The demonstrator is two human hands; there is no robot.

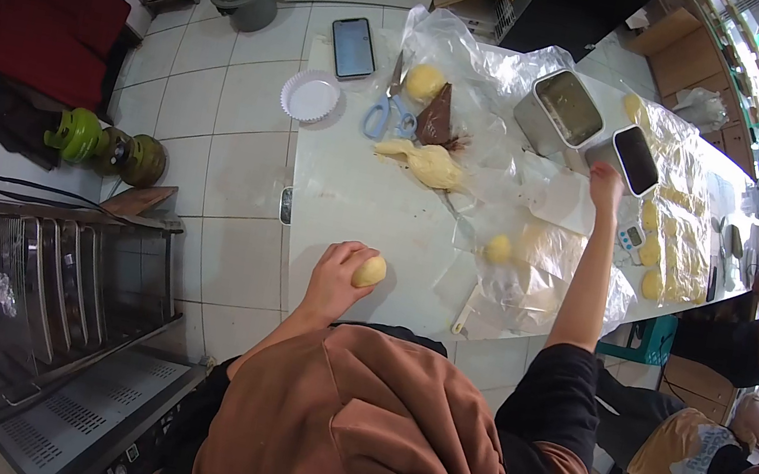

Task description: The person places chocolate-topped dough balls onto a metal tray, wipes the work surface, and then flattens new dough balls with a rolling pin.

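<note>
My left hand (pixel 337 278) is curled around a pale dough ball (pixel 371 272) just above the near left part of the table. Across the table, my right hand (pixel 606 186) reaches out to a metal loaf tin (pixel 638 163) with a dark interior, its fingers closed at the near rim. Beside that tin stands another loaf tin (pixel 577 109). Between my hands, a small dough ball (pixel 498 249) lies by clear plastic sheeting (pixel 548 262). Farther up are a loose dough lump (pixel 431 166), a bag of brown filling (pixel 437 120) and a yellow dough ball (pixel 424 82).
Blue-handled scissors (pixel 388 120), a phone (pixel 354 48) and a white fluted mould (pixel 310 96) lie toward the far left edge. A small timer (pixel 630 238) sits near several plastic-covered dough pieces (pixel 661 284). Two people stand at right; a metal rack (pixel 16 285) is at left.
</note>
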